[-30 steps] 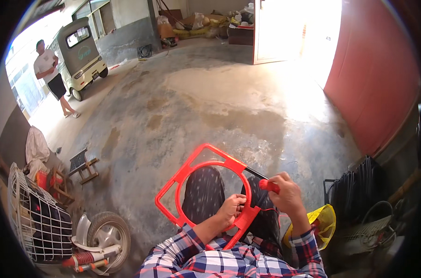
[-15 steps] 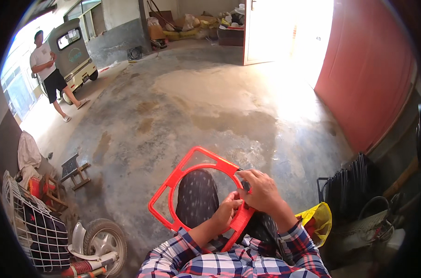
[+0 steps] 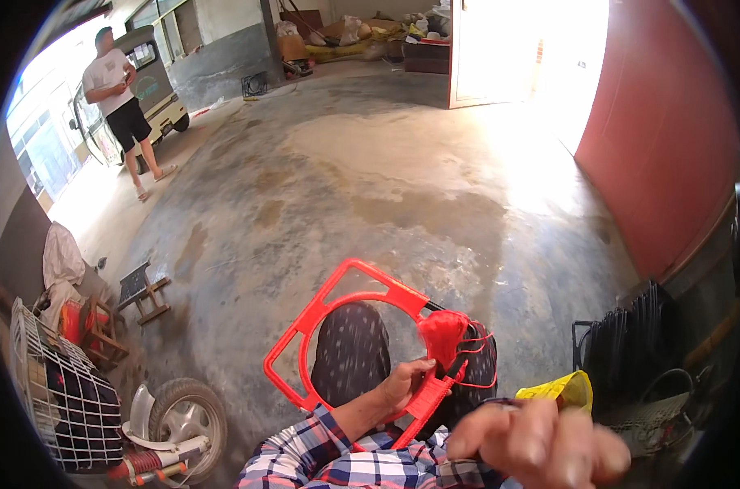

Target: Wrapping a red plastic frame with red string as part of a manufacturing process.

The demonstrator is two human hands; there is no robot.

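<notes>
Floor (image 3: 305,204) stretches wide past edges of the red frame (image 3: 309,314).

My left grip (image 3: 406,385) holds the red frame (image 3: 309,316) beside a bundle of red cord (image 3: 443,332). Blurred, my right grip (image 3: 541,444) hangs apart from the frame.

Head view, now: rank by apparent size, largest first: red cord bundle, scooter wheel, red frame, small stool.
1. Red frame
2. Scooter wheel
Unranked below those: red cord bundle and small stool. They look about alike here, and the bundle sits nearer the camera.
</notes>
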